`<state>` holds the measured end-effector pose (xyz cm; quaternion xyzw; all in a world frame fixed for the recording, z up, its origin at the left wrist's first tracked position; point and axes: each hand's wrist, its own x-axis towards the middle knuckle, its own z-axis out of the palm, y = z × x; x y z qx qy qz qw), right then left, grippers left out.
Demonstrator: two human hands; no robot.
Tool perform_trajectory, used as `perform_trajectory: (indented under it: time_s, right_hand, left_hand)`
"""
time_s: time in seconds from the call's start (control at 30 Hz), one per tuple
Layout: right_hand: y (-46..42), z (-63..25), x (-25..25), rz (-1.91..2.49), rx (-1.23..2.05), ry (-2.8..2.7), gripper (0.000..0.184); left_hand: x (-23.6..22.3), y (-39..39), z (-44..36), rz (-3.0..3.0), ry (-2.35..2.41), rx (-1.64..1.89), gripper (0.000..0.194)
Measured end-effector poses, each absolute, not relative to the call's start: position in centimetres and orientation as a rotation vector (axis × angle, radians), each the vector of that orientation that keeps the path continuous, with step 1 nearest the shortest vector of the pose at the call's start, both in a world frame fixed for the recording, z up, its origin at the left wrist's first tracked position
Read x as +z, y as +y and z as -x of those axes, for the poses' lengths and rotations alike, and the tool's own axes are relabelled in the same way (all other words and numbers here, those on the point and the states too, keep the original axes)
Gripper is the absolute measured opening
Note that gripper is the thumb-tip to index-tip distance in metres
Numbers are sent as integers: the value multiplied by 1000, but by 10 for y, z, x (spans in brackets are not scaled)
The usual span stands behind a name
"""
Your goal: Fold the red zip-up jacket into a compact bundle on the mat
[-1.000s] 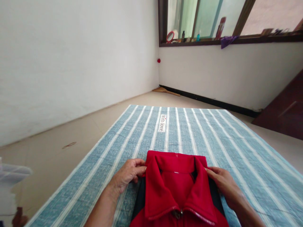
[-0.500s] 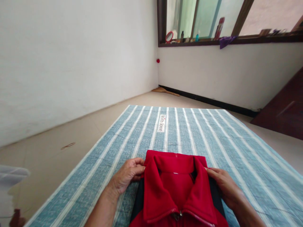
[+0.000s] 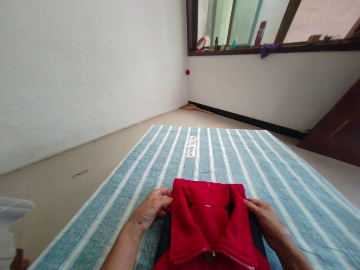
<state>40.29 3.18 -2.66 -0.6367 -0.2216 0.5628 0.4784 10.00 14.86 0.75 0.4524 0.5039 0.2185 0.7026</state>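
A red jacket (image 3: 187,232) with dark shoulder panels lies folded at the near end of a striped blue and white cloth (image 3: 174,161). Its collar is spread, and a zipper pull shows at the front; the lower part runs out of view. On the collar's left side, my left hand (image 3: 153,208) pinches the red fabric between thumb and fingers. Opposite it, my right hand (image 3: 266,217) grips the right edge near the shoulder, its fingertips partly hidden by the fabric.
Beyond the cloth, a broom (image 3: 197,108) lies on the floor by the wall corner. Bottles, a round mirror (image 3: 201,44) and a purple rag (image 3: 268,50) are on the windowsill. A dark red wooden panel (image 3: 337,131) stands at right. White plastic (image 3: 14,208) shows at lower left.
Almost nothing differs. My right hand has shifted very slightly at the jacket's edge; my left hand keeps its place.
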Motion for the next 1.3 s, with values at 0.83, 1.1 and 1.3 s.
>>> perform_trajectory:
  time_s: [0.83, 1.1, 1.3]
  right_hand:
    - [22, -421, -15, 1438, 1518, -798, 45]
    - [21, -426, -25, 1339, 1564, -712, 41]
    - [20, -425, -26, 1328, 1569, -708, 35]
  left_hand:
    - [9, 149, -101, -1052, 1115, 457, 34]
    - [7, 150, -100, -1046, 1101, 461, 34]
    - [9, 151, -101, -1023, 1103, 441, 32]
